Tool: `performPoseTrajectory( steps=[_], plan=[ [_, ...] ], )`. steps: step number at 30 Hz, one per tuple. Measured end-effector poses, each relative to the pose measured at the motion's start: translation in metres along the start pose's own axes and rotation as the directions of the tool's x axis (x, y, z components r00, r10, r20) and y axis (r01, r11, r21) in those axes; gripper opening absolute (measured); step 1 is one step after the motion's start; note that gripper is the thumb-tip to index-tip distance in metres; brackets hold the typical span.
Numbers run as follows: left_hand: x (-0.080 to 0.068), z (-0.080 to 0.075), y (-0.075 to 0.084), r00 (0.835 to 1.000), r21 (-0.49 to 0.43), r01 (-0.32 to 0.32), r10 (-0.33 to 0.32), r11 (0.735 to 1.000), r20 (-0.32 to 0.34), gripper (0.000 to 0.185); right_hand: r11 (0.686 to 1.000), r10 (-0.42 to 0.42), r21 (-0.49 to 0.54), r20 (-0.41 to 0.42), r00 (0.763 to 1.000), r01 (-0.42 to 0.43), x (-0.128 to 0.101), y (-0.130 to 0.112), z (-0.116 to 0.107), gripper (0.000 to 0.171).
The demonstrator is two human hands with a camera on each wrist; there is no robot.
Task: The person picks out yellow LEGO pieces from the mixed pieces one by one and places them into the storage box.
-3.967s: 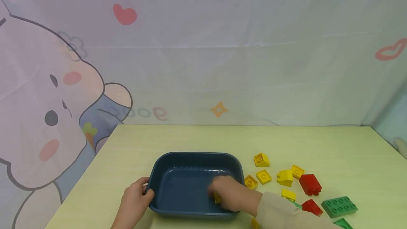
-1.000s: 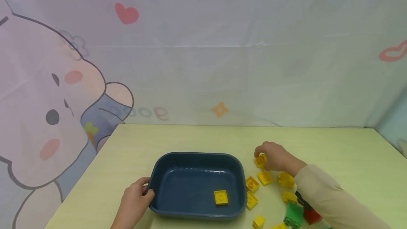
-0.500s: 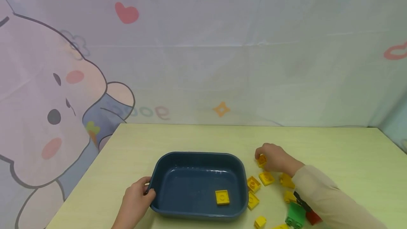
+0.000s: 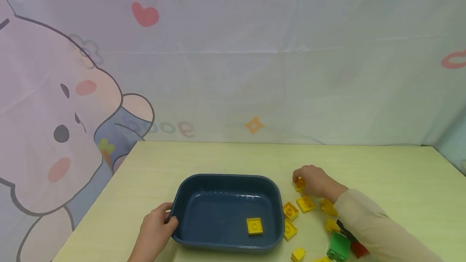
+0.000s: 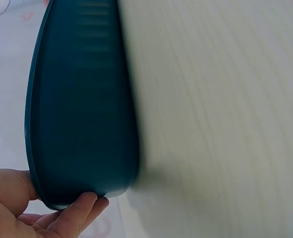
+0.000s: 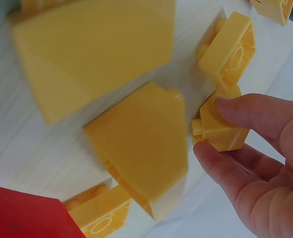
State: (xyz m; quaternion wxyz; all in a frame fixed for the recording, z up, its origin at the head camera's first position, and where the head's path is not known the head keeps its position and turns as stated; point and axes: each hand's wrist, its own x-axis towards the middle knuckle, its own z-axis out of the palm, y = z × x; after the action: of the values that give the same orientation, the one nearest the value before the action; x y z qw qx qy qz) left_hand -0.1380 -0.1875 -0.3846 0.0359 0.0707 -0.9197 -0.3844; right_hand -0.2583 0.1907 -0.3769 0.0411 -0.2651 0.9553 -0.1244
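At the left end of a dark blue tray (image 4: pixel 214 215), my left hand (image 4: pixel 154 229) grips the rim, thumb inside and fingers outside. The left wrist view has this hand (image 5: pixel 47 220) at the tray's corner (image 5: pixel 87 124). Inside the tray lies one square yellow toy brick (image 4: pixel 254 226). Beyond the tray's right side, my right hand (image 4: pixel 316 182) pinches a sloped yellow brick (image 4: pixel 300 185). Closer up in the right wrist view, thumb and fingers hold that brick (image 6: pixel 223 124), which has a stud on its side. A flat yellow brick (image 6: pixel 230 49) is right beside it.
Several yellow bricks (image 4: pixel 306 204) are scattered right of the tray, two close against its wall. A green brick (image 4: pixel 339 246) and a red brick (image 4: pixel 359 250) lie nearer the front, partly behind the right sleeve (image 4: pixel 378 221). A printed cloth (image 4: pixel 233 72) hangs behind the table.
Four seconds ago my right hand was in the tray at a yellow brick; that brick now lies there, and the hand is at the far sloped brick. In the last second it barely moves.
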Motion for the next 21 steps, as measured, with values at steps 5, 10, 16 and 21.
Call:
performPoseTrajectory(
  steps=[5, 10, 16, 21],
  plan=[
    [0.0000, 0.0005, -0.0008, 1.000, 0.008, 0.009, -0.009, 1.000, 0.007, 0.036, 1.000, 0.010, 0.008, 0.002, 1.000, -0.010, -0.0024, -0.0007, -0.0005, 0.026],
    [0.0001, 0.0009, -0.0005, 1.000, 0.004, 0.004, -0.004, 1.000, 0.004, 0.037, 1.000, 0.000, 0.009, -0.001, 1.000, 0.000, -0.0031, -0.0001, -0.0016, 0.025],
    [-0.0004, -0.0002, -0.0001, 1.000, 0.000, -0.003, 0.003, 1.000, 0.003, 0.037, 1.000, 0.001, 0.015, -0.002, 1.000, -0.001, -0.0031, -0.0007, -0.0031, 0.025],
    [-0.0002, -0.0008, -0.0003, 1.000, -0.005, -0.012, 0.012, 1.000, 0.011, 0.037, 1.000, -0.011, 0.003, -0.010, 1.000, 0.011, -0.0039, -0.0008, -0.0064, 0.024]
  ],
)
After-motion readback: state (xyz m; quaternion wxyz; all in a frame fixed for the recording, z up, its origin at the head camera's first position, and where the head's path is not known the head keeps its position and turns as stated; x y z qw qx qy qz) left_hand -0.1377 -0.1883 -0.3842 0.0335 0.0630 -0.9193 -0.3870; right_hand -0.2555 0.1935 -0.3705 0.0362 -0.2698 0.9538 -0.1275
